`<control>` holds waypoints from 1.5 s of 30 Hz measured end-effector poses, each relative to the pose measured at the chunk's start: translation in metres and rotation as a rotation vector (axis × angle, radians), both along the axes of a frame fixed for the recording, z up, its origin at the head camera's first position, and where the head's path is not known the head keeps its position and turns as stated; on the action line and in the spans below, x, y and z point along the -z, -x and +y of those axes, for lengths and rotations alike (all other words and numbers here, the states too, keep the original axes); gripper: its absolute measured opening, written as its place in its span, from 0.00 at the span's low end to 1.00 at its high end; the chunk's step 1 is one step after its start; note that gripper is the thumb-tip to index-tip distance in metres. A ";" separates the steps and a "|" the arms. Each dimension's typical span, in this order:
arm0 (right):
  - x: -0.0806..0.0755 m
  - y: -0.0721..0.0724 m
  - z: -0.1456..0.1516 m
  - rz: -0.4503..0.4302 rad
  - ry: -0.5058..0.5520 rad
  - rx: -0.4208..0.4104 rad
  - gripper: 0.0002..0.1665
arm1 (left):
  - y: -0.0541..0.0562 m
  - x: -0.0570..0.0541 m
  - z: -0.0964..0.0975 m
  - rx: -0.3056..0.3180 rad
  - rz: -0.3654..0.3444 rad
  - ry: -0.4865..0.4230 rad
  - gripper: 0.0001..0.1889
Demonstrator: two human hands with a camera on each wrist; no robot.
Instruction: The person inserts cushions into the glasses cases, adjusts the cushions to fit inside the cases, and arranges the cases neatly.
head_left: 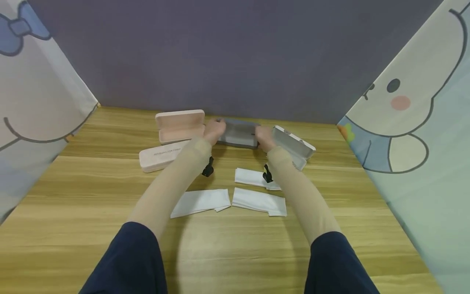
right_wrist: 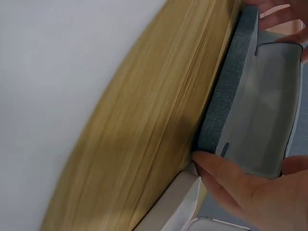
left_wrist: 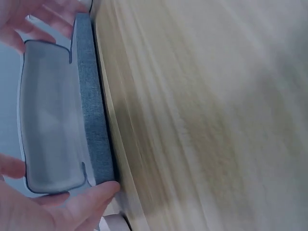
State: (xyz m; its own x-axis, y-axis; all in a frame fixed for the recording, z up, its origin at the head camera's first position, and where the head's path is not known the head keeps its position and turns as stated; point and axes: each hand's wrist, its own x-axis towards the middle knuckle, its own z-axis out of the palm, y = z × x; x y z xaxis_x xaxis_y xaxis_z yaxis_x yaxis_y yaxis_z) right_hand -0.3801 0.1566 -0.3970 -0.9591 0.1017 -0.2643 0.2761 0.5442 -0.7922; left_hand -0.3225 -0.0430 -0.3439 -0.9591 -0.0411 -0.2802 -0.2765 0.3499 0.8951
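Note:
A grey-blue glasses case (head_left: pixel 238 134) stands at the back of the table with its lid raised, its grey lining facing me. My left hand (head_left: pixel 214 130) grips its left end. At the right end my right hand (head_left: pixel 265 138) holds it the same way. In the left wrist view the left thumb (left_wrist: pixel 103 192) presses the front corner of the base while fingers reach the lid. The right wrist view shows the right thumb (right_wrist: pixel 211 161) on the other front corner, with the fingers behind the lid. The inside of the case shows only lining.
An open pink case (head_left: pixel 181 132) stands left of the hands, behind a closed white case (head_left: pixel 159 156) with lettering. To the right is an open white case (head_left: pixel 293 143) with grey lining. Three folded white cloths (head_left: pixel 203 201) lie nearer me. A dark wall (head_left: pixel 235 57) rises behind the table.

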 end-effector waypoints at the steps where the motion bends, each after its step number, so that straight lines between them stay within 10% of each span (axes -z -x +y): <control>1: -0.015 -0.016 -0.004 -0.019 0.046 0.008 0.40 | -0.002 -0.001 0.000 0.010 0.000 0.007 0.31; 10: -0.060 -0.069 -0.013 -0.011 0.101 -0.021 0.34 | -0.018 -0.001 -0.002 0.066 0.015 0.052 0.32; 20: -0.059 -0.077 -0.017 -0.027 0.173 -0.009 0.21 | -0.030 -0.002 -0.009 0.079 -0.034 0.114 0.35; 45: -0.057 -0.090 -0.019 -0.072 0.202 0.002 0.32 | -0.052 0.000 -0.010 0.067 0.023 0.149 0.35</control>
